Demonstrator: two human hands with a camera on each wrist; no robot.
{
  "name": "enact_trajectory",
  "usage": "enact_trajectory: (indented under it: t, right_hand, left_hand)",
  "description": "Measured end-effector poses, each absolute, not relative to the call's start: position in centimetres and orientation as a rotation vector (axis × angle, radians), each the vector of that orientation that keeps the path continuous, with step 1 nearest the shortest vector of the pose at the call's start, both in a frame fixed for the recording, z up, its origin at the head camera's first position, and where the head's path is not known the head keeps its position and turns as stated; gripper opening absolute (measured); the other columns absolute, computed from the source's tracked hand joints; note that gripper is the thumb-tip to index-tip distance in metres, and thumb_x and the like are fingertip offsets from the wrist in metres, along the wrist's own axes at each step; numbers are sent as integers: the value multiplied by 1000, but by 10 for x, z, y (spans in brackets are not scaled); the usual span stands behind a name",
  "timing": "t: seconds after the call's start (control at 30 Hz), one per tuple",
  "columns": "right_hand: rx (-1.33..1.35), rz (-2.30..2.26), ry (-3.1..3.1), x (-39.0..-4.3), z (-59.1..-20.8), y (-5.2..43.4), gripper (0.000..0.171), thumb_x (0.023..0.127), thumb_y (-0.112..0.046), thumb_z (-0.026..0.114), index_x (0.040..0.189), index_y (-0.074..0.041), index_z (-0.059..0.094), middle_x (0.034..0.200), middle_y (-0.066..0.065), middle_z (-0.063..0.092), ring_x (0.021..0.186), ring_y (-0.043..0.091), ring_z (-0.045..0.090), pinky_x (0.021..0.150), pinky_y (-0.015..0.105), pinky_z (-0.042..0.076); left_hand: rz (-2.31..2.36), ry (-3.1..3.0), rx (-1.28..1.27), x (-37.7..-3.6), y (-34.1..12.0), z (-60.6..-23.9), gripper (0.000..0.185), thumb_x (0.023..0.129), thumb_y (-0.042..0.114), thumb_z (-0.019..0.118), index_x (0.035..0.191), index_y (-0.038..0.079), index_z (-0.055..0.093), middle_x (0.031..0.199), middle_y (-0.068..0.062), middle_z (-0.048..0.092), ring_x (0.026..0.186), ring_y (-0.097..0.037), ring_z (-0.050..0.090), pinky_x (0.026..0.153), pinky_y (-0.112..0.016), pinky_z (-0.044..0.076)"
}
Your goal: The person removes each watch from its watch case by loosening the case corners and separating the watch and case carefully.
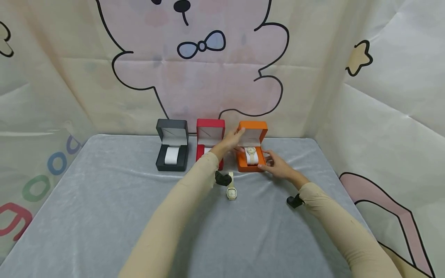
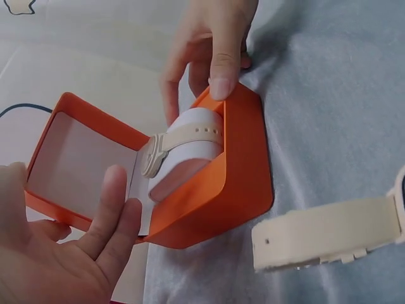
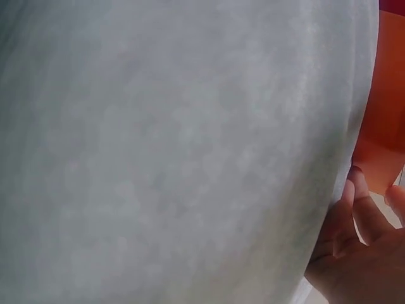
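An orange watch box stands with its lid raised. On its white cushion sits a cream-strapped wristwatch. My left hand is at the box's left side, its extended fingers beside the raised lid. My right hand grips the box's right side, thumb at the front corner and the other fingers along the side. In the right wrist view the right hand shows only in the lower right corner, against the orange box. Another cream wristwatch lies on the cloth, front left of the box.
A red watch box stands left of the orange one, partly hidden by my left arm. Further left is a dark grey watch box, lid up, with a bare white cushion. Grey cloth covers the table; a printed curtain hangs behind.
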State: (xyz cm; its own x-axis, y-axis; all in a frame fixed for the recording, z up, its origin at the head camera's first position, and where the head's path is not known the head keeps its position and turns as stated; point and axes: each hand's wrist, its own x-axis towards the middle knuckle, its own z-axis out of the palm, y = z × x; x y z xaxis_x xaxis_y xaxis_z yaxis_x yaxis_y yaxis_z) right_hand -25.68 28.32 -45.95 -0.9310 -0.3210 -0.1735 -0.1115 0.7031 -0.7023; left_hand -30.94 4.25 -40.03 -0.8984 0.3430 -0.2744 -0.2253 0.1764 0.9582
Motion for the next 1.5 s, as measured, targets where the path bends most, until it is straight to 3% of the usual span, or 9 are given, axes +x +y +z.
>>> enact_trajectory:
  t: [0.33, 0.57, 0.83, 1.03, 1.27, 1.5]
  right_hand:
    - [-388, -1031, 2637, -254, -460, 294, 79, 99, -31, 66, 161, -10, 22, 140, 30, 52, 118, 39, 57, 98, 48, 49]
    - [-386, -1047, 2619, -254, -459, 299, 79, 99, -31, 66, 162, -11, 23, 142, 29, 52, 122, 41, 57, 103, 54, 47]
    - [-362, -1062, 2584, -251, -464, 295, 81, 98, -32, 67, 162, -14, 21, 146, 28, 48, 124, 41, 56, 105, 52, 46]
    - [-344, -1065, 2568, -252, -462, 293, 82, 99, -35, 66, 163, -16, 19, 147, 29, 47, 126, 42, 54, 106, 54, 45]
    - [-347, -1058, 2573, -254, -457, 290, 82, 99, -34, 66, 163, -17, 18, 147, 28, 47, 126, 40, 53, 107, 53, 44]
    - [-354, -1068, 2565, -255, -456, 289, 81, 99, -32, 66, 163, -18, 19, 146, 27, 48, 124, 38, 53, 105, 50, 44]
  left_hand:
    - [1722, 2046, 203, -297, 40, -391, 68, 108, 36, 47, 164, 24, 10, 168, -16, 22, 66, -21, 62, 98, -52, 54]
    - [1653, 2109, 261, -292, 37, -385, 70, 107, 37, 49, 164, 23, 12, 166, -15, 30, 81, -32, 68, 97, -49, 55]
    - [1548, 2186, 306, -283, 27, -391, 71, 106, 40, 50, 164, 16, 16, 164, -16, 33, 102, -39, 70, 100, -48, 52]
    - [1496, 2226, 323, -282, 21, -395, 67, 106, 37, 51, 161, 9, 24, 162, -18, 35, 109, -36, 70, 102, -43, 53]
    - [1442, 2276, 409, -280, 17, -401, 59, 104, 26, 58, 155, 4, 38, 156, -22, 43, 111, -38, 66, 102, -46, 53]
    - [1306, 2378, 552, -282, 22, -407, 61, 97, 21, 68, 152, 5, 44, 153, -18, 48, 139, -35, 49, 115, -44, 43]
